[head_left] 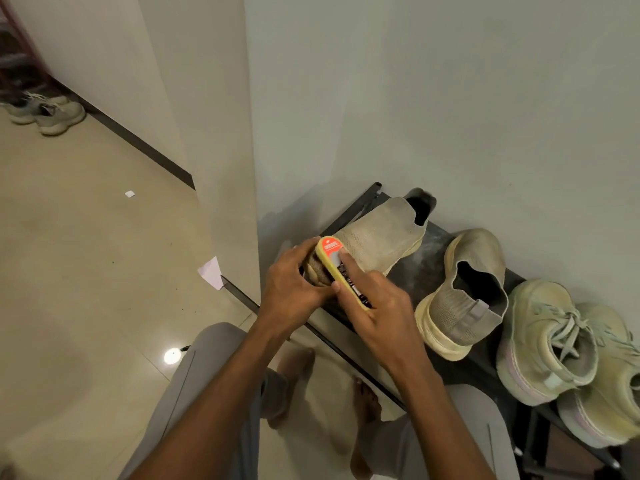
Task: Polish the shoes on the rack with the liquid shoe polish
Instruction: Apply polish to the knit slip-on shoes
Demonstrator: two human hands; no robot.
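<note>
At the left end of the black shoe rack (436, 237), the left hand (292, 289) grips the toe of a beige slip-on shoe (377, 237). The right hand (377, 306) clasps the yellow-and-orange polish applicator (330, 252), pressed against that toe. Three other shoes stand along the rack's right part.

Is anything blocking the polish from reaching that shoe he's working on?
Nothing visible does. The right hand presses the polish against the toe of the shoe on the rack, while the left hand steadies that toe from the other side.
</note>
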